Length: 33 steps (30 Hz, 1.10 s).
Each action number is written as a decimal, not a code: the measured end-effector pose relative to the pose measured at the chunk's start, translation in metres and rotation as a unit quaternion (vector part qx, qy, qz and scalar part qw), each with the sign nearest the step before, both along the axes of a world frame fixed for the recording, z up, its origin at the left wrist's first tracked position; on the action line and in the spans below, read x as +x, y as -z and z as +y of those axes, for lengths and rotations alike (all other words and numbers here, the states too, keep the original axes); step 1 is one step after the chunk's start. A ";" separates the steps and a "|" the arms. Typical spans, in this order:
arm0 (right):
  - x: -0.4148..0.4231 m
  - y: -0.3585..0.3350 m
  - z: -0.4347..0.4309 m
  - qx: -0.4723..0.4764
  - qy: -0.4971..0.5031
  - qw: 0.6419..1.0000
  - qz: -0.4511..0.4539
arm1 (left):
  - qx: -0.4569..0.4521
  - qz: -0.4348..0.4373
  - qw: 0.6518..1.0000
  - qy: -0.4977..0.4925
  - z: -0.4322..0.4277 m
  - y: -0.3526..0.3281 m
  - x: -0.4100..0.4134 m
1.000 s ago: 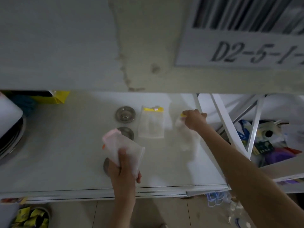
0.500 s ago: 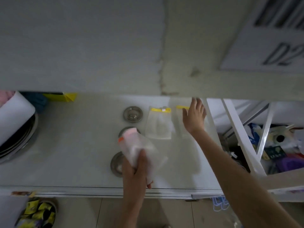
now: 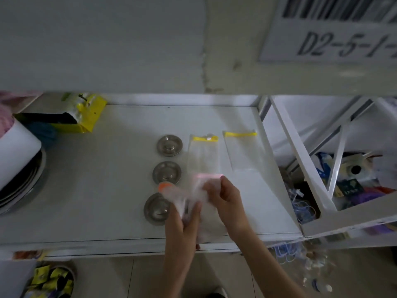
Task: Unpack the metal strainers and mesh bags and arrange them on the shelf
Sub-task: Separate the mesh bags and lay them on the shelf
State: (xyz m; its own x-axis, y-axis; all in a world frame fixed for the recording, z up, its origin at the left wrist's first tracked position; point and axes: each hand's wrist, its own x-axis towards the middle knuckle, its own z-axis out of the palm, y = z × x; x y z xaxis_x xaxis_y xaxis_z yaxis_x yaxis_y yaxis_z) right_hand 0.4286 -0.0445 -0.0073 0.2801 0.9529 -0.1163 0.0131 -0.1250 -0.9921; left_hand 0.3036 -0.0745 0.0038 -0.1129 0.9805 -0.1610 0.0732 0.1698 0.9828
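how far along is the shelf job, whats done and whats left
Done: three metal strainers sit in a column on the shelf, with two yellow-topped bags laid flat beside them. In hand: the left hand and right hand grip a pink-edged bag. Left: laying it down.

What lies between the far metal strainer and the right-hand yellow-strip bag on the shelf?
In the head view, one mesh bag with a yellow strip lies flat between the far strainer and the right-hand bag.

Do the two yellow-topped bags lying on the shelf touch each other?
Apart. The head view shows a plain strip of bare shelf between the left yellow-topped bag and the right yellow-topped bag, running their whole length.
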 end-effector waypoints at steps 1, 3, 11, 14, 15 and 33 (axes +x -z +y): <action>-0.001 0.001 -0.003 0.005 0.006 1.000 -0.021 | -0.005 0.000 1.000 -0.016 -0.001 0.002 -0.002; -0.002 0.007 -0.006 -0.001 0.013 0.999 -0.041 | -0.005 0.012 0.999 -0.045 -0.003 0.004 -0.007; 0.008 0.051 0.007 -0.040 -0.023 0.988 -0.150 | 0.005 0.075 0.993 -0.092 -0.002 0.010 -0.036; 0.007 0.055 0.010 -0.044 0.009 0.976 -0.212 | 0.009 0.075 0.992 -0.099 -0.003 0.008 -0.042; 0.006 0.054 0.011 -0.048 0.015 0.973 -0.226 | 0.012 0.073 0.992 -0.099 -0.004 0.008 -0.043; 0.011 0.024 -0.009 0.019 0.070 0.980 -0.183 | -0.031 -0.168 0.981 0.089 -0.014 -0.016 -0.014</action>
State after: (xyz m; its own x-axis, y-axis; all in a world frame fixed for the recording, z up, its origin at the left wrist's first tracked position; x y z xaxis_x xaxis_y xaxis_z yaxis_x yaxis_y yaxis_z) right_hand 0.4391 -0.0539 -0.0308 0.4249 0.9038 0.0511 0.3539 -0.1139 -0.9283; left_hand 0.2895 -0.0888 0.0200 0.1281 0.9669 -0.2205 -0.2188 0.2444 0.9447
